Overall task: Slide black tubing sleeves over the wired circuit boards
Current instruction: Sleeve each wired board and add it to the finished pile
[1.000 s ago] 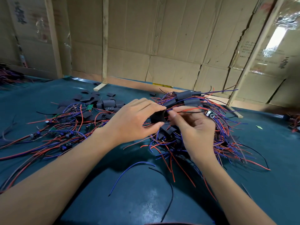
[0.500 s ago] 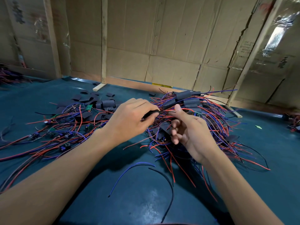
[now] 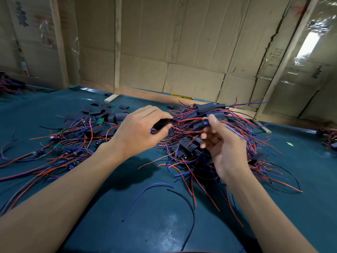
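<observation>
A person's left hand (image 3: 144, 130) pinches a black tubing sleeve (image 3: 162, 123) above a teal-covered table (image 3: 138, 225), while the right hand (image 3: 224, 145) pinches the red and blue wires (image 3: 189, 119) running from it, its lower fingers loosely curled. Two tangled heaps flank the hands: bare wired circuit boards (image 3: 60, 147) at left, sleeved ones (image 3: 207, 108) at right, too many to count. Loose cut sleeves (image 3: 98, 110) lie behind. Open tabletop stretches toward the viewer; a cardboard wall (image 3: 182, 52) borders the far edge.
</observation>
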{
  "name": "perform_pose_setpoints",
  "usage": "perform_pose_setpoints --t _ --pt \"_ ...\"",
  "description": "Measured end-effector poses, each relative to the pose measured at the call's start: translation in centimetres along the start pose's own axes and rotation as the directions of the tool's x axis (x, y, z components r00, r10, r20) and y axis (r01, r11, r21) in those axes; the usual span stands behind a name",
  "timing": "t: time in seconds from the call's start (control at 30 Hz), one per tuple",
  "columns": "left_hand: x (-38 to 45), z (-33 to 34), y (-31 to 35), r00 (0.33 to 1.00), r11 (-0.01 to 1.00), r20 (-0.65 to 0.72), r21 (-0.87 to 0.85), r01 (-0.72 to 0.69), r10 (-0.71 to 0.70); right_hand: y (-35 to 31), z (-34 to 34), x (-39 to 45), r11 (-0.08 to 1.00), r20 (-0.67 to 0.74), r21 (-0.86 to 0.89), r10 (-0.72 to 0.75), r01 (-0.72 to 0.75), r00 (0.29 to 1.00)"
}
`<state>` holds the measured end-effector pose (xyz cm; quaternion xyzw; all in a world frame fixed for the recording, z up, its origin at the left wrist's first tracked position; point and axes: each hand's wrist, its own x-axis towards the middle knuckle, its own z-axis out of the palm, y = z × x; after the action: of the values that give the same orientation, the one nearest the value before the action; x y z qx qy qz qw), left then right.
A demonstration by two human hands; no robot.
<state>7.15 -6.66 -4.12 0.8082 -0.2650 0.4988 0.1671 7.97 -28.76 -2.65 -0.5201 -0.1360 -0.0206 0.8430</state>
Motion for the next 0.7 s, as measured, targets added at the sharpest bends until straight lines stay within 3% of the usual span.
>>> perform_pose_setpoints --t 0.4,0.7 --pt "0.4 0.7 1.5 0.989 0.992 0.091 0.033 -0.120 0.117 1.0 0.6 -0.5 0.991 0.080 -0.114 -0.055 0.064 0.995" --pt "0.3 0.7 1.5 0.991 0.996 0.105 0.015 -0.085 0.083 0.6 0.1 -0.4 0.995 0.135 -0.055 0.092 -0.085 0.987"
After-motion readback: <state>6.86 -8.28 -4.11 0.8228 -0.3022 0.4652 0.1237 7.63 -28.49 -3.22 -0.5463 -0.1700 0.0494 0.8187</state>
